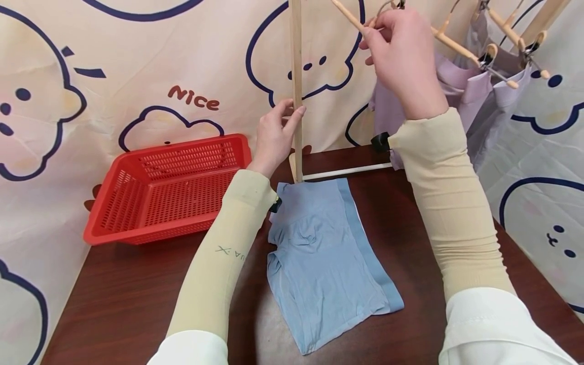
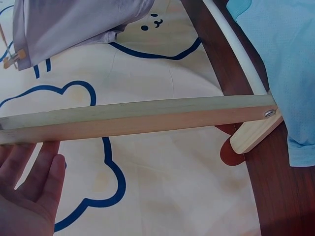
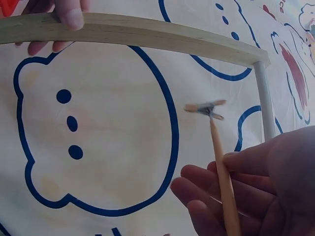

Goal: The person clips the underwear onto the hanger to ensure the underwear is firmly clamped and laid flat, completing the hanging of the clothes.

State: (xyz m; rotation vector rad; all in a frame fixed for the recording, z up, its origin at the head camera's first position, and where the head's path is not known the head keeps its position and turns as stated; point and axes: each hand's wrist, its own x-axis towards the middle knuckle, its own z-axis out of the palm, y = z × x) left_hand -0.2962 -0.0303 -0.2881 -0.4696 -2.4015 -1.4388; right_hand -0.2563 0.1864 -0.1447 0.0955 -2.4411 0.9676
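Note:
My left hand (image 1: 276, 134) grips the upright wooden post (image 1: 296, 66) of a rack, thumb in front and fingers behind, as the right wrist view shows. Higher up, on the right, my right hand (image 1: 408, 61) pinches the wooden bar of a clip hanger (image 1: 349, 15). A metal clip (image 3: 206, 109) with wooden tips sits on the bar's end in the right wrist view, with no garment in it. Below both hands a pair of light blue shorts (image 1: 324, 263) lies spread on the table, slightly wrinkled, its wide waistband along the right side.
A red plastic basket (image 1: 150, 235) stands on the left of the dark wooden table (image 1: 132, 299). At the upper right, pale purple garments (image 1: 390, 106) hang from clip hangers (image 1: 456, 48). A white rod (image 1: 347, 172) runs low behind the shorts. Behind everything hangs a cartoon-printed cloth (image 1: 196, 66).

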